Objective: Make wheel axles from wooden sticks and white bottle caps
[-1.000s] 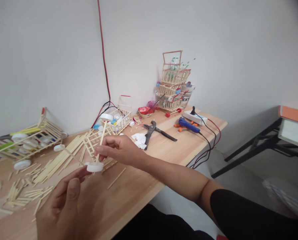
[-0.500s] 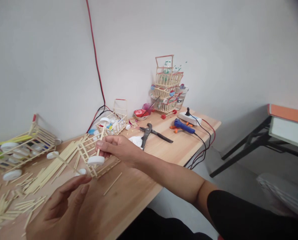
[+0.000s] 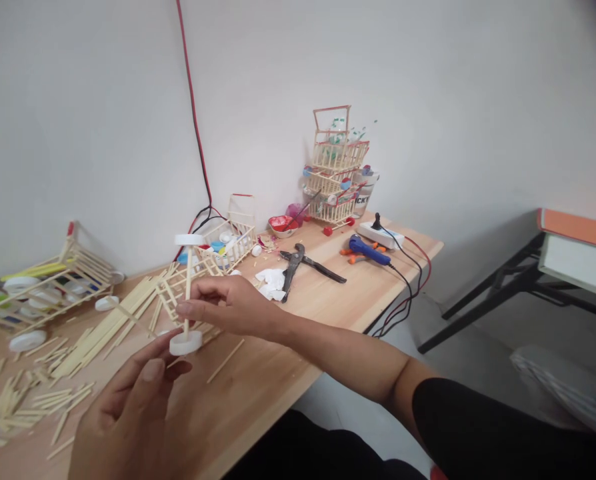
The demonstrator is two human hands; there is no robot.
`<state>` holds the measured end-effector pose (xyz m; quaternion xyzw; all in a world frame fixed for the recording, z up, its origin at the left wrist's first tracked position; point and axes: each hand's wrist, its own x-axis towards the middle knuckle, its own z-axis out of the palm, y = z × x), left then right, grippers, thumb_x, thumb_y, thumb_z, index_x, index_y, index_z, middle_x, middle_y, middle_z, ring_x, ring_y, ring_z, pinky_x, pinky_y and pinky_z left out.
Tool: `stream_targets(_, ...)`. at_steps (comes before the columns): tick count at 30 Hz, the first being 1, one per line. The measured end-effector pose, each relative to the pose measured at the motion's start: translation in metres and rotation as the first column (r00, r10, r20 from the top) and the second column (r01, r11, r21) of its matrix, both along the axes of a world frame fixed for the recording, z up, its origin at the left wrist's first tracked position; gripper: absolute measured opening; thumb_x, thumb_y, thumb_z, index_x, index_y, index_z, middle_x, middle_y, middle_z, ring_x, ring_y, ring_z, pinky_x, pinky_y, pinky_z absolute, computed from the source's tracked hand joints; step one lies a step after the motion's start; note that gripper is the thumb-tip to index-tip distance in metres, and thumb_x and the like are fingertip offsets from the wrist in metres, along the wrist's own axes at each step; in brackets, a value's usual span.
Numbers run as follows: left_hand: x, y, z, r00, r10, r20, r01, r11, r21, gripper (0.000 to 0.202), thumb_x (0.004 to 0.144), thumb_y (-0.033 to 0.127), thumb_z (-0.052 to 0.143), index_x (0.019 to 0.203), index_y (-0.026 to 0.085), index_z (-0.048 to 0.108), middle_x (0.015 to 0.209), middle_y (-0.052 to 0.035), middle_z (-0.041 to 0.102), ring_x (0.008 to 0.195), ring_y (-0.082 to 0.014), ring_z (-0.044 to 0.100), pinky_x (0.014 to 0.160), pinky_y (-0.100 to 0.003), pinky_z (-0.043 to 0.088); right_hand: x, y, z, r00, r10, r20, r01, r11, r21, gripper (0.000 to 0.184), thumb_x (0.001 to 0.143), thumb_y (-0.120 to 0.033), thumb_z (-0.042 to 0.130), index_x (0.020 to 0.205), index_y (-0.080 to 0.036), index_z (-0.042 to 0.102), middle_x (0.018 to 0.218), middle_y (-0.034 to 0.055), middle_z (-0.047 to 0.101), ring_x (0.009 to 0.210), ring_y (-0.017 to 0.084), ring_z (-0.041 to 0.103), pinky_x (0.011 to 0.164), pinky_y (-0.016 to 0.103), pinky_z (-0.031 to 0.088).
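Observation:
My right hand (image 3: pixel 228 303) pinches a pale wooden stick (image 3: pixel 189 273) between thumb and fingers. One white bottle cap (image 3: pixel 189 239) sits across its upper end, another white bottle cap (image 3: pixel 185 343) at its lower end, so it looks like a wheel axle held upright. Close to the lower cap is my left hand (image 3: pixel 131 400); its fingers reach beside and under the cap, the thumb stands apart, and whether they touch the cap I cannot tell. Partly hidden behind my right hand lies a small stick frame (image 3: pixel 171 297). A second capped stick (image 3: pixel 131 315) rests on the wooden table.
Stick carts with caps inside stand left (image 3: pixel 91 270) and behind (image 3: pixel 241 243); stacked carts (image 3: pixel 334 183) rise farther back. Pliers (image 3: pixel 298 263), a blue glue gun (image 3: pixel 368 251), a power strip (image 3: pixel 381 235) and a red paint dish (image 3: pixel 282 225) lie rightward. Loose sticks (image 3: pixel 93 340) cover the left.
My right hand has brought the capped stick slightly left and more upright. My left hand has moved right, its fingers now by the lower cap.

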<state>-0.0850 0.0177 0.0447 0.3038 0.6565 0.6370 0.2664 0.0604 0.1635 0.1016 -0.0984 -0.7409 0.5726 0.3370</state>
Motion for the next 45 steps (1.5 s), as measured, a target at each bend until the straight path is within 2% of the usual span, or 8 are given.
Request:
stream_targets(4, 0.007, 0.005, 0.015, 0.930, -0.126, 0.345, 0.104, 0.991, 0.082, 0.051, 0.064, 0.056, 0.094, 0.105, 0.027, 0.083, 0.113, -0.0029, 0.083, 0.098, -0.0215, 0.076, 0.086, -0.023, 0.063, 0.002, -0.006, 0.005, 0.999, 0.024, 0.039, -0.025, 1.000, 0.004, 0.043, 0.094, -0.056, 0.072, 0.077, -0.018, 0.062, 0.076, -0.0027, 0.060, 0.070, 0.010, 0.051, 0.065, 0.024, 0.038)
stream_targets(14, 0.031, 0.015, 0.040, 0.907, -0.066, 0.417, 0.045, 0.997, 0.060, 0.062, 0.031, 0.057, 0.104, 0.078, 0.021, 0.082, 0.091, -0.0056, 0.080, 0.090, -0.0188, 0.071, 0.084, -0.024, 0.063, 0.002, -0.006, 0.002, 1.000, 0.026, 0.005, -0.026, 0.999, 0.024, 0.043, 0.096, -0.055, 0.070, 0.075, -0.019, 0.060, 0.074, -0.0026, 0.057, 0.072, 0.011, 0.050, 0.067, 0.024, 0.039)
stream_targets(18, 0.034, 0.014, 0.041, 0.912, -0.090, 0.400, 0.057, 0.994, 0.094, 0.058, 0.033, 0.054, 0.104, 0.076, 0.022, 0.081, 0.089, -0.0046, 0.079, 0.090, -0.0185, 0.070, 0.081, -0.023, 0.063, 0.000, -0.004, -0.002, 0.998, 0.066, 0.001, -0.066, 0.997, -0.031, 0.043, 0.096, -0.056, 0.070, 0.077, -0.019, 0.059, 0.075, -0.0024, 0.060, 0.072, 0.011, 0.054, 0.070, 0.025, 0.042)
stream_targets(24, 0.031, 0.011, 0.039, 0.920, -0.136, 0.367, 0.093, 0.987, 0.134, 0.037, 0.055, 0.046, 0.099, 0.075, 0.020, 0.081, 0.091, -0.0075, 0.079, 0.098, -0.0218, 0.072, 0.080, -0.026, 0.064, -0.004, -0.002, -0.004, 0.996, 0.079, -0.046, -0.083, 0.992, -0.094, 0.044, 0.093, -0.059, 0.074, 0.078, -0.019, 0.062, 0.079, -0.0010, 0.065, 0.074, 0.011, 0.057, 0.072, 0.025, 0.045)
stream_targets(32, 0.031, 0.009, 0.031, 0.921, -0.115, 0.372, 0.080, 0.991, 0.108, 0.047, 0.049, 0.052, 0.100, 0.078, 0.019, 0.082, 0.090, -0.0081, 0.080, 0.091, -0.0200, 0.071, 0.081, -0.024, 0.064, -0.003, 0.005, -0.001, 0.982, 0.109, -0.152, -0.137, 0.972, -0.189, 0.043, 0.087, -0.054, 0.082, 0.072, -0.019, 0.062, 0.079, -0.0014, 0.069, 0.077, 0.010, 0.063, 0.083, 0.024, 0.052)
stream_targets(38, 0.033, 0.008, 0.029, 0.916, -0.139, 0.375, 0.086, 0.984, 0.155, 0.039, 0.060, 0.052, 0.097, 0.082, 0.023, 0.083, 0.092, -0.0049, 0.082, 0.091, -0.0183, 0.073, 0.081, -0.023, 0.064, -0.004, 0.004, -0.005, 0.984, 0.111, -0.136, -0.135, 0.975, -0.177, 0.041, 0.089, -0.053, 0.080, 0.075, -0.019, 0.061, 0.083, -0.0016, 0.069, 0.078, 0.010, 0.063, 0.081, 0.022, 0.050)
stream_targets(43, 0.032, 0.006, 0.030, 0.913, -0.062, 0.403, 0.012, 0.992, 0.125, 0.053, 0.042, 0.054, 0.103, 0.081, 0.024, 0.082, 0.087, -0.0012, 0.080, 0.086, -0.0180, 0.074, 0.079, -0.023, 0.065, -0.001, -0.002, -0.002, 0.994, 0.068, -0.079, -0.076, 0.992, -0.098, 0.042, 0.093, -0.055, 0.075, 0.077, -0.019, 0.061, 0.081, -0.0017, 0.065, 0.076, 0.010, 0.058, 0.074, 0.023, 0.047)
stream_targets(45, 0.028, 0.003, 0.023, 0.935, -0.019, 0.355, -0.023, 0.993, 0.113, 0.056, 0.044, 0.054, 0.103, 0.088, 0.025, 0.083, 0.092, -0.0017, 0.083, 0.086, -0.0171, 0.076, 0.080, -0.021, 0.064, 0.002, -0.004, 0.002, 0.996, 0.053, -0.075, -0.055, 0.998, -0.025, 0.042, 0.096, -0.054, 0.072, 0.077, -0.018, 0.063, 0.078, -0.0022, 0.062, 0.074, 0.011, 0.056, 0.073, 0.024, 0.045)
